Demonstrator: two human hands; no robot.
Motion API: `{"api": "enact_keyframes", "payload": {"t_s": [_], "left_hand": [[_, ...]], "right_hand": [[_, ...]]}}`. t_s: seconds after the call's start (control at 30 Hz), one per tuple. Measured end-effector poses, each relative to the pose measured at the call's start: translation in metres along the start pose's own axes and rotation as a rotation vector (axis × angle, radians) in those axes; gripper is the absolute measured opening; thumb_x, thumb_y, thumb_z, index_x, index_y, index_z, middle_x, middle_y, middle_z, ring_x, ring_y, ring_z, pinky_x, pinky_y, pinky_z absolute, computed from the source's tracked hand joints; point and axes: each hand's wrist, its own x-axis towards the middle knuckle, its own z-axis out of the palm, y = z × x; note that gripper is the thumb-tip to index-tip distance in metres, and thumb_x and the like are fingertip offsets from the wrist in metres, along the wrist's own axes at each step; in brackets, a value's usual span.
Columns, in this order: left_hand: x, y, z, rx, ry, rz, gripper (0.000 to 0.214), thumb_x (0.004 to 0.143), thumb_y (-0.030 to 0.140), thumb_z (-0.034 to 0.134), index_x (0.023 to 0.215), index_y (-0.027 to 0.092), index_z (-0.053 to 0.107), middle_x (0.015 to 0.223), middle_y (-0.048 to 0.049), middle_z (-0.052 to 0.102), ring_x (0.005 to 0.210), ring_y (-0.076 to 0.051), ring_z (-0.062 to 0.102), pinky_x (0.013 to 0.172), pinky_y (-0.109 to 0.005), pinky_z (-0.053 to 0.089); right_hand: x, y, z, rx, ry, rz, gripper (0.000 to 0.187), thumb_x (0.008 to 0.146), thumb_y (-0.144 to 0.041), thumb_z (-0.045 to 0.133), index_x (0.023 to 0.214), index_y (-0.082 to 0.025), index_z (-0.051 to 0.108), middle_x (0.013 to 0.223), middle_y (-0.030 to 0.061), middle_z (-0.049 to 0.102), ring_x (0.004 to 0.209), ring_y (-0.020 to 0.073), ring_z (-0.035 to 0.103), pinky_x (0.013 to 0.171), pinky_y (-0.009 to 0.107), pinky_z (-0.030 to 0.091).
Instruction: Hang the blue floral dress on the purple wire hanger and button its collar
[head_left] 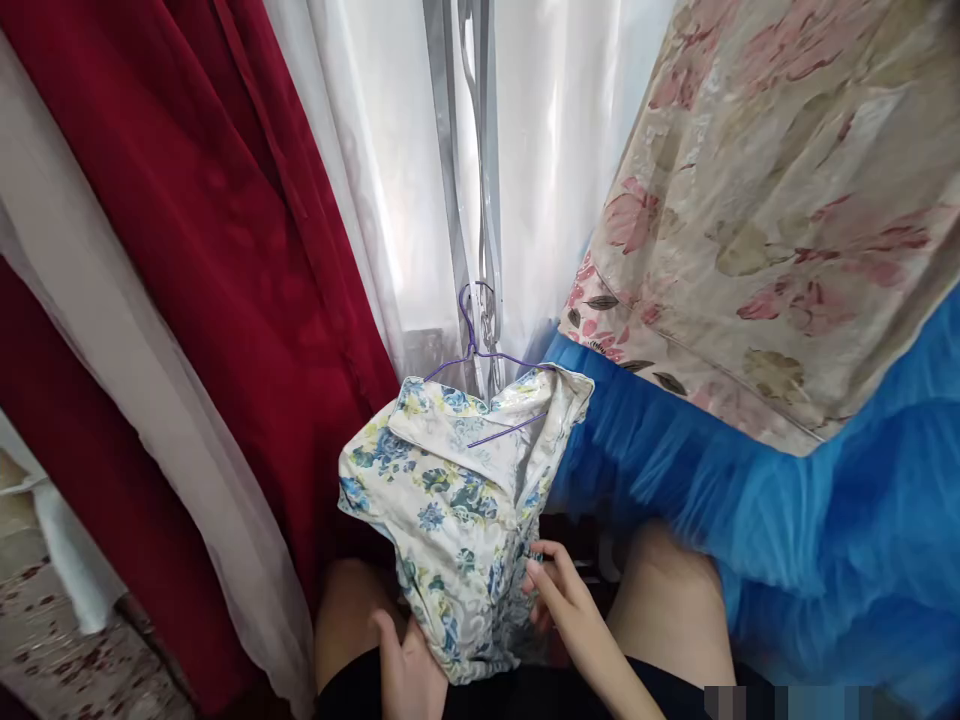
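Note:
A short-sleeved white blouse [457, 520] with blue, green and yellow flowers hangs in front of me on a thin purple wire hanger [472, 350]. Its neckline sags open, and part of the hanger shows inside. At the blouse's right edge, my right hand [559, 595] has its fingers curled, with thumb and forefinger closed on the cloth at the front opening. My left hand [411, 665] is by the lower left hem, thumb stretched away from the fingers. Those fingertips lie against or behind the blouse and are partly hidden.
Dark red curtain [225, 250] with a pale sheer strip hangs at left. White curtain [390, 180] and grey straps [480, 150] are behind the hanger. A beige floral cloth [765, 230] and blue tulle [780, 520] hang at right. My knees [671, 600] flank the blouse.

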Motion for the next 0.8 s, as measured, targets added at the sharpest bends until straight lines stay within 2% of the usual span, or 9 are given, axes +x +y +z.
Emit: {"api": "enact_keyframes", "payload": {"t_s": [0.13,0.23,0.37,0.43,0.53,0.57,0.63,0.7,0.8], "left_hand": [[0.002,-0.008,-0.001,0.041,0.142,-0.03,0.072,0.063,0.051,0.091,0.127,0.027,0.068,0.132,-0.0107,0.07,0.136,-0.038,0.055,0.114,-0.049,0.045],[0.007,-0.01,0.009,0.037,0.134,0.032,0.067,0.065,0.045,0.09,0.124,0.022,0.068,0.131,-0.0109,0.071,0.132,-0.035,0.059,0.116,-0.045,0.043],[0.014,-0.008,0.005,0.093,0.175,0.091,0.058,0.07,0.048,0.084,0.118,0.019,0.068,0.12,-0.0115,0.075,0.124,-0.035,0.065,0.109,-0.045,0.049],[0.019,-0.008,-0.004,0.19,0.282,0.25,0.057,0.073,0.047,0.082,0.12,0.021,0.064,0.123,-0.0112,0.072,0.124,-0.034,0.064,0.106,-0.045,0.051],[0.024,-0.012,-0.008,0.402,0.509,0.663,0.054,0.08,0.042,0.078,0.124,0.023,0.054,0.138,-0.0123,0.058,0.134,-0.032,0.053,0.109,-0.045,0.046],[0.024,-0.016,-0.005,0.491,0.507,0.755,0.048,0.083,0.04,0.076,0.122,0.024,0.055,0.138,-0.0123,0.056,0.134,-0.031,0.052,0.11,-0.045,0.044],[0.024,-0.026,0.008,0.673,0.317,0.784,0.033,0.087,0.033,0.071,0.116,0.024,0.059,0.13,-0.0116,0.06,0.127,-0.03,0.055,0.108,-0.044,0.044],[0.023,-0.037,0.027,0.785,0.057,0.687,0.026,0.087,0.025,0.067,0.113,0.024,0.062,0.119,-0.0104,0.065,0.118,-0.028,0.06,0.103,-0.042,0.047],[0.024,-0.048,0.05,0.806,-0.085,0.607,0.025,0.085,0.014,0.061,0.109,0.022,0.062,0.107,-0.009,0.068,0.105,-0.026,0.064,0.093,-0.038,0.049]], "right_hand": [[0.035,-0.003,0.019,-0.093,-0.021,-0.071,0.044,0.087,-0.068,0.061,0.086,-0.023,0.058,0.061,-0.0014,0.06,0.049,0.0166,0.051,0.049,0.028,0.036],[0.039,-0.01,0.027,-0.011,-0.066,-0.113,0.047,0.086,-0.065,0.062,0.069,-0.024,0.049,0.049,-0.0045,0.047,0.046,0.0145,0.042,0.049,0.028,0.031],[0.023,-0.024,0.021,0.212,-0.097,0.071,0.038,0.08,-0.053,0.07,0.069,-0.021,0.052,0.054,-0.0046,0.048,0.046,0.0112,0.039,0.049,0.025,0.026],[0.015,-0.029,0.014,0.293,-0.083,0.148,0.034,0.077,-0.048,0.072,0.069,-0.019,0.055,0.056,-0.0048,0.047,0.047,0.0092,0.036,0.049,0.024,0.023],[0.006,-0.032,0.005,0.293,-0.062,0.153,0.03,0.078,-0.043,0.073,0.07,-0.017,0.06,0.054,-0.0052,0.045,0.047,0.0077,0.03,0.048,0.023,0.018],[0.004,-0.032,0.003,0.268,-0.063,0.142,0.03,0.079,-0.043,0.072,0.07,-0.016,0.062,0.053,-0.0051,0.045,0.047,0.0077,0.029,0.048,0.023,0.017],[0.0,-0.032,0.004,0.198,-0.071,0.108,0.031,0.081,-0.044,0.071,0.07,-0.016,0.064,0.051,-0.0046,0.046,0.046,0.0078,0.027,0.048,0.024,0.015],[-0.003,-0.035,0.007,0.117,-0.092,0.076,0.032,0.081,-0.044,0.069,0.07,-0.015,0.067,0.047,-0.0043,0.048,0.044,0.0072,0.025,0.047,0.024,0.013],[-0.009,-0.041,0.014,-0.004,-0.133,0.035,0.032,0.08,-0.043,0.07,0.067,-0.015,0.068,0.044,-0.0035,0.051,0.04,0.0064,0.026,0.046,0.024,0.015]]}}
